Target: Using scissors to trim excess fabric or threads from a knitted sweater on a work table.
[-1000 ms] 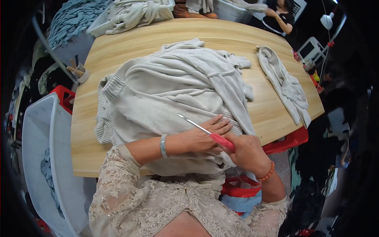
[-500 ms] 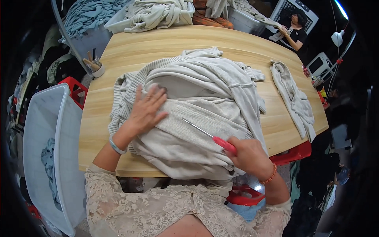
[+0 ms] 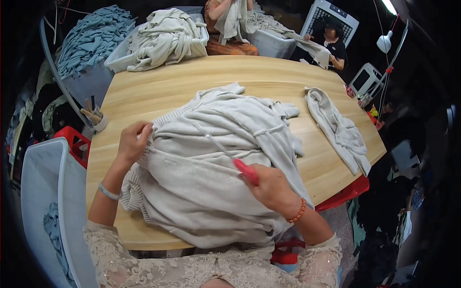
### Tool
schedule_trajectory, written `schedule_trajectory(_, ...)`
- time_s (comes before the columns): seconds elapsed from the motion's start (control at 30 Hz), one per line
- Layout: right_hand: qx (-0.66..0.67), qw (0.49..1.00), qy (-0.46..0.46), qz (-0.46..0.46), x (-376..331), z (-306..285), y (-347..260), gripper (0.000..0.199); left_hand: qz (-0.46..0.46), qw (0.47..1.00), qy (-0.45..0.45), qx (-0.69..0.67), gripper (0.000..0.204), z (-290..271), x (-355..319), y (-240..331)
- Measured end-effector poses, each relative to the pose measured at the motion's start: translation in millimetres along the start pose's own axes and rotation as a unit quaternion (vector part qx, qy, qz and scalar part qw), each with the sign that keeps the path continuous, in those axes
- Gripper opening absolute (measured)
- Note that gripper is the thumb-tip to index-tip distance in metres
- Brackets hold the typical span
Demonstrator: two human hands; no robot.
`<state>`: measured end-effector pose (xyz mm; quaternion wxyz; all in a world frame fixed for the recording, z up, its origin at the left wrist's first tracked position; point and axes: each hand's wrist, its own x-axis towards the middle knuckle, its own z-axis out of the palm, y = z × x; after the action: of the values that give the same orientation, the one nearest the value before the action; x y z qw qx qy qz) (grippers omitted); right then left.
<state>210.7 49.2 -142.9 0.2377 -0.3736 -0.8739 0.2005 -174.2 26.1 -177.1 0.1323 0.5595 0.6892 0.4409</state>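
A light grey knitted sweater [image 3: 206, 192] lies in loose folds on the table in front of me. My left hand [image 3: 133, 143] is at its left side, fingers curled and closed on the ribbed edge. In my right hand [image 3: 273, 187] is a thin-shafted metal tool with a red handle [image 3: 246, 170], gripped in a closed fist. Its slim shaft points up and to the left over the folds, slightly blurred. What shape its tip has, I cannot tell. Whether the tip touches the knit is also unclear.
On the wooden table [image 3: 269, 72], a second grey knitted piece [image 3: 336, 129] lies right and a cup of tools [image 3: 100, 122] stands at the left edge. Bins of grey garments [image 3: 165, 38] and blue garments [image 3: 93, 41] stand behind. A white bin [image 3: 41, 168] is left. Two people handle knitwear beyond.
My left hand went from lying flat on the sweater to gripping its ribbed left edge. The tool in my right hand moved up and left. The whole view has shifted.
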Motion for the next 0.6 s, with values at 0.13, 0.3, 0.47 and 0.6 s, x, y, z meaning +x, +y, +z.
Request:
schedule_trajectory(0.13,-0.049,0.991,0.059,0.114,-13.3,-32.6,36.9,0.030,0.089,0.994,-0.016,0.063,0.035,64.7,104.7,6.3)
schedule_trajectory(0.3,-0.062,0.976,0.064,0.198,-38.9,-52.2,78.8,0.035,-0.162,0.939,-0.302,0.030,0.055,147.6,184.2,5.5)
schedule_trajectory(0.47,-0.088,0.964,0.061,0.242,-59.4,-59.5,109.8,0.036,-0.134,0.944,-0.299,0.034,0.053,168.4,208.1,-11.3)
schedule_trajectory(0.6,-0.093,0.960,0.054,0.259,-52.7,-59.3,114.9,0.036,-0.067,0.947,-0.289,0.120,0.049,159.9,221.7,-23.9)
